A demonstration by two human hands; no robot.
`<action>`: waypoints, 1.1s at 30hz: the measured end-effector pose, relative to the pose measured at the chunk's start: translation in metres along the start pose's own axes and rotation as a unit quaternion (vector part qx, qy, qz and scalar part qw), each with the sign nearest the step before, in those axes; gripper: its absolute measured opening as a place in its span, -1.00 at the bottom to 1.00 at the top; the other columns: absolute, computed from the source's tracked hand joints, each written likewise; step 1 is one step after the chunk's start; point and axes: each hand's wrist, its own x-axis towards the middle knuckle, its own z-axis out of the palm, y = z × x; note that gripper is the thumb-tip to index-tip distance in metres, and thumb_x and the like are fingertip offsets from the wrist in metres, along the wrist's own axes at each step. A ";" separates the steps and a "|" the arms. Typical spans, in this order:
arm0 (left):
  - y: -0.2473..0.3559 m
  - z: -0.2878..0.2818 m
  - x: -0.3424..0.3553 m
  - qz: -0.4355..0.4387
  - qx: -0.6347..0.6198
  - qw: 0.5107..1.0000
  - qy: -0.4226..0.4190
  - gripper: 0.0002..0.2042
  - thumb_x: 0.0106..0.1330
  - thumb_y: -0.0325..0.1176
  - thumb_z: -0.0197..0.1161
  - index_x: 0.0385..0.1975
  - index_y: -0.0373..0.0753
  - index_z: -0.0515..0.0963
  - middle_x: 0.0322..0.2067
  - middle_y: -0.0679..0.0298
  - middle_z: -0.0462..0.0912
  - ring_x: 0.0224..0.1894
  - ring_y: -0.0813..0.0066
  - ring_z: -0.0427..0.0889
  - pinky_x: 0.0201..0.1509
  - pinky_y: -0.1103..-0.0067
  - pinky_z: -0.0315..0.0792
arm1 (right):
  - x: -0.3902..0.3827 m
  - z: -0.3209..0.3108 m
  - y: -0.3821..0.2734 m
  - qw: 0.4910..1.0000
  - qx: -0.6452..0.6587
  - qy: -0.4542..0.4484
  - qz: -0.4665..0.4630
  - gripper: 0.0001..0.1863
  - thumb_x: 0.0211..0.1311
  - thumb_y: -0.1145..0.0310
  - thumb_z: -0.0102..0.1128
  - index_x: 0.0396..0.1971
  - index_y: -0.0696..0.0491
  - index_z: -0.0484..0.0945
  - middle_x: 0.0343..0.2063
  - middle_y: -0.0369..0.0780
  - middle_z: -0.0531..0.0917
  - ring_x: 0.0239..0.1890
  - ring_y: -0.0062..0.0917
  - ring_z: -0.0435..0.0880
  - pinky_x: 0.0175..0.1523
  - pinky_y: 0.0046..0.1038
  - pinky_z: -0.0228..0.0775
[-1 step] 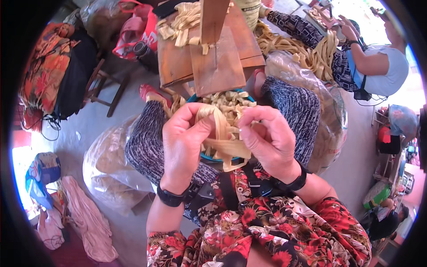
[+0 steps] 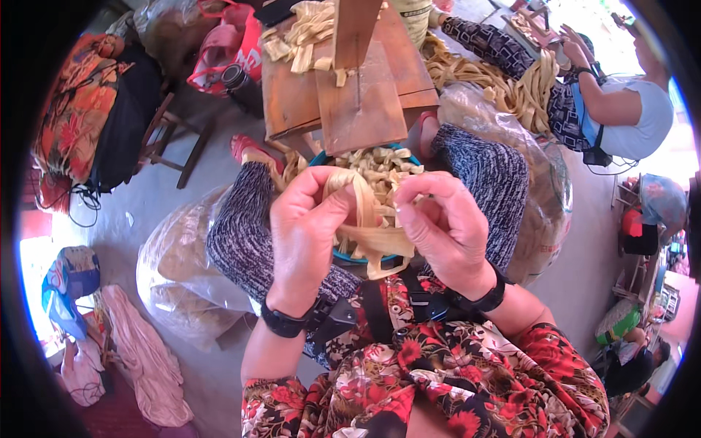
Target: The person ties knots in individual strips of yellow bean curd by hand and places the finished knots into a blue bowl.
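Between my thumb and fingers, my left hand (image 2: 308, 223) pinches a flat, pale yellow strip (image 2: 362, 201) bent into a loop. Its band runs below the loop toward my right hand (image 2: 447, 225), and a thin tail hangs in a small curl. My right hand is closed in a pinch at the strip's right side; its fingertips partly hide the end there. Both hands are over a blue-rimmed basin (image 2: 318, 158) between my knees. Knotted pale yellow pieces (image 2: 380, 162) fill it, partly covered by my hands.
A wooden stand (image 2: 296, 109) with an upright board stands beyond the basin, loose strips (image 2: 310, 29) on top. Clear plastic bags (image 2: 179, 270) flank my legs. A dark flask (image 2: 237, 84) stands by a red bag (image 2: 226, 44). At upper right sits another person (image 2: 621, 109) near heaped strips (image 2: 504, 87).
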 end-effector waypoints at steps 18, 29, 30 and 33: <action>-0.003 -0.013 0.001 0.028 0.004 0.999 -0.041 -0.84 0.17 -0.59 0.06 -0.26 -0.35 0.48 -0.39 0.32 0.53 -0.37 0.62 0.52 -0.30 0.70 0.44 | 0.005 -0.017 -0.014 0.979 -0.073 -0.146 0.126 -0.92 0.13 0.49 0.08 -0.36 0.12 0.42 -0.60 -0.23 0.48 -0.60 -0.47 0.51 -0.53 -0.50 0.33; 0.005 -0.014 -0.019 -0.041 -0.030 0.986 -0.161 -0.68 0.06 -0.27 0.33 -0.34 -0.39 0.47 -0.42 0.26 0.57 -0.41 0.58 0.55 -0.31 0.68 0.43 | -0.002 -0.003 -0.001 0.993 -0.041 -0.100 0.042 -0.73 0.08 0.24 0.23 -0.42 0.07 0.37 -0.67 -0.32 0.42 -0.69 -0.69 0.36 -0.61 -0.61 0.17; 0.004 -0.010 -0.017 -0.015 -0.004 0.992 -0.129 -0.71 0.07 -0.30 0.32 -0.35 -0.38 0.45 -0.43 0.27 0.56 -0.43 0.60 0.54 -0.32 0.70 0.43 | -0.002 -0.003 0.002 0.997 -0.046 -0.057 0.026 -0.76 0.08 0.31 0.23 -0.37 0.09 0.39 -0.60 -0.34 0.45 -0.67 -0.76 0.34 -0.61 -0.67 0.15; 0.002 -0.002 -0.015 0.031 0.044 0.996 -0.065 -0.79 0.09 -0.41 0.30 -0.37 -0.36 0.45 -0.46 0.30 0.55 -0.45 0.63 0.52 -0.33 0.72 0.41 | -0.002 -0.008 -0.002 0.998 -0.008 -0.060 0.036 -0.69 0.07 0.46 0.21 -0.17 0.11 0.39 -0.47 -0.36 0.49 -0.66 -0.87 0.32 -0.60 -0.75 0.13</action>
